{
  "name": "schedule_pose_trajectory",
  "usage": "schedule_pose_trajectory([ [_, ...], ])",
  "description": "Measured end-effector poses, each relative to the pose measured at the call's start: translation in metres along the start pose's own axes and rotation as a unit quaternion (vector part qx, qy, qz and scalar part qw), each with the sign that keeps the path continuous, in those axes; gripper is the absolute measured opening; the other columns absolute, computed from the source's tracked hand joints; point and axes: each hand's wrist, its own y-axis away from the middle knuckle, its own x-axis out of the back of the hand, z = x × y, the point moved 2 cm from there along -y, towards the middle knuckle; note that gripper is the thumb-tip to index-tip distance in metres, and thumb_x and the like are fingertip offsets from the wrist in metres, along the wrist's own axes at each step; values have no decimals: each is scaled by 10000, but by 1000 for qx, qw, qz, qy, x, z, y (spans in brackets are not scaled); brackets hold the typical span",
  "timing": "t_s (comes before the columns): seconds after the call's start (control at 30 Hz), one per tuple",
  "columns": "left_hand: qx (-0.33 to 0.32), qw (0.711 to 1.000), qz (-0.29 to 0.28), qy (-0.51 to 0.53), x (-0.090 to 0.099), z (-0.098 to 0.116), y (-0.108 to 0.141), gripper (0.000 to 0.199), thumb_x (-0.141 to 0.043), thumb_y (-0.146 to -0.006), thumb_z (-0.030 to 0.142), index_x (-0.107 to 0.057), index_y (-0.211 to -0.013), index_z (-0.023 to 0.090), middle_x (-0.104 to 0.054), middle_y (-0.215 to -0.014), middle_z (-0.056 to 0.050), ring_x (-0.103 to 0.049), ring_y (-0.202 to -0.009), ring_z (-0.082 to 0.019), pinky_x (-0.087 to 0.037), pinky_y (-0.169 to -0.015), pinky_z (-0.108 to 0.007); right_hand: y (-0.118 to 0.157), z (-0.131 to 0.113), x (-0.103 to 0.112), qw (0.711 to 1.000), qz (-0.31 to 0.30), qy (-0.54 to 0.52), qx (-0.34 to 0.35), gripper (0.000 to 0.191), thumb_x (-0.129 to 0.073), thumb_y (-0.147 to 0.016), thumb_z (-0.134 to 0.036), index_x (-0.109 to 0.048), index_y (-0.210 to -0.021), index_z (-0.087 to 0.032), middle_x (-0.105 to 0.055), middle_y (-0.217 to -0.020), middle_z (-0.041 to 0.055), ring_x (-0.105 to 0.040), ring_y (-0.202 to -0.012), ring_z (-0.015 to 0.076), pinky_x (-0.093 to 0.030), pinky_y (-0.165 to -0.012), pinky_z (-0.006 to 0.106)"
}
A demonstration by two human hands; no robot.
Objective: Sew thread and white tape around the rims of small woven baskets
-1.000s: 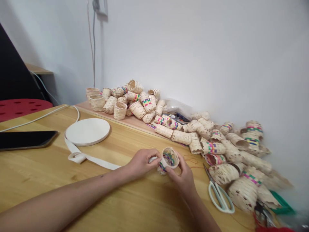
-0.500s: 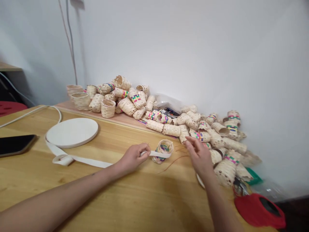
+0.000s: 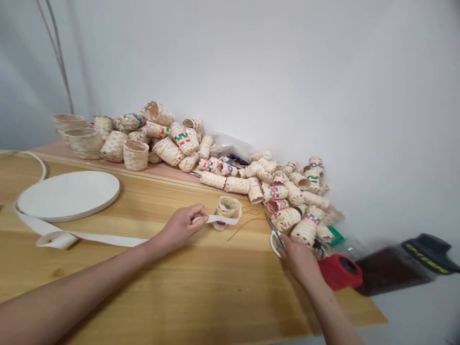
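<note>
My left hand is closed in a pinch on a white ribbon, whose end portion curves around the upper side of a small woven basket with coloured bands. The basket stands on the wooden table. Behind my left wrist the ribbon runs back to a large flat white roll, with a loose loop beside it. My right hand has its fingers on the handles of scissors with white grips, blades pointing away towards the pile; part of the handles is hidden by the fingers. A thin reddish-brown thread lies between the basket and scissors.
Many woven baskets are heaped along the wall, some with coloured bands. A clear plastic bag lies among them. At the right are a red object and a dark packet. The table's right edge shows.
My right hand has come down from beside the basket pile onto the scissors. My left hand still holds the ribbon at the basket. The view has turned right.
</note>
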Motion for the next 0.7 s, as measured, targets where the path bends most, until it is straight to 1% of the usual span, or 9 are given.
schedule_pose_trajectory([
  [0.17,2,1000,12,-11,3,-1,-1,222,-480,-774,367,-586,-722,179,-481,-552,46,-380,-529,-108,-266,-515,-206,-7,1,-3,1000,-21,15,-10,302,-515,-883,-231,-583,-1165,-147,-687,-1008,156,-652,-941,254,-424,-751,300],
  [0.27,5,1000,9,-18,3,-2,-2,252,-495,-775,402,-597,-726,177,-505,-564,42,-396,-534,-111,-272,-519,-208,-9,4,4,999,-40,21,-1,399,-509,-866,-218,-524,-1261,-163,-695,-1029,148,-660,-943,258,-420,-729,296],
  [0.33,6,1000,7,-19,3,-2,-2,269,-490,-778,417,-599,-733,175,-513,-575,41,-396,-534,-111,-274,-522,-209,-9,7,15,998,-57,29,11,449,-536,-818,-195,-517,-1267,-177,-700,-1035,135,-666,-921,261,-414,-699,286],
  [0.4,7,1000,6,-18,3,-3,-2,278,-483,-778,424,-600,-735,175,-509,-578,40,-391,-532,-111,-274,-523,-211,-7,10,33,996,-72,38,31,426,-558,-783,-186,-559,-1209,-187,-705,-1028,125,-670,-891,263,-407,-675,281],
  [0.47,9,1000,7,-18,3,-2,-2,279,-484,-772,426,-601,-732,176,-508,-578,39,-398,-537,-113,-277,-526,-212,-2,16,53,994,-83,48,53,393,-560,-782,-184,-592,-1173,-212,-711,-1007,113,-669,-873,261,-403,-672,281],
  [0.53,15,1000,8,-18,4,-2,-1,277,-490,-764,427,-603,-729,177,-509,-576,39,-406,-542,-116,-280,-527,-212,6,24,71,992,-92,63,65,427,-573,-777,-178,-600,-1200,-234,-719,-959,112,-666,-856,270,-400,-666,289],
  [0.6,20,1000,6,-17,4,-2,-1,281,-490,-760,434,-603,-728,179,-504,-568,40,-402,-540,-116,-279,-526,-213,15,34,83,989,-112,74,63,490,-604,-755,-190,-594,-1241,-247,-724,-902,109,-664,-806,279,-400,-642,294],
  [0.67,25,1000,2,-15,4,-2,0,296,-489,-754,450,-604,-728,179,-504,-570,40,-399,-539,-116,-278,-527,-215,24,43,91,987,-143,46,59,525,-612,-746,-218,-582,-1268,-275,-725,-841,77,-659,-739,261,-410,-619,288],
  [0.7,28,1000,2,-14,3,-3,0,304,-490,-747,460,-603,-725,178,-508,-576,37,-404,-543,-117,-280,-530,-216,29,48,95,985,-161,16,58,525,-609,-749,-239,-578,-1270,-295,-723,-830,55,-655,-724,247,-421,-618,283],
])
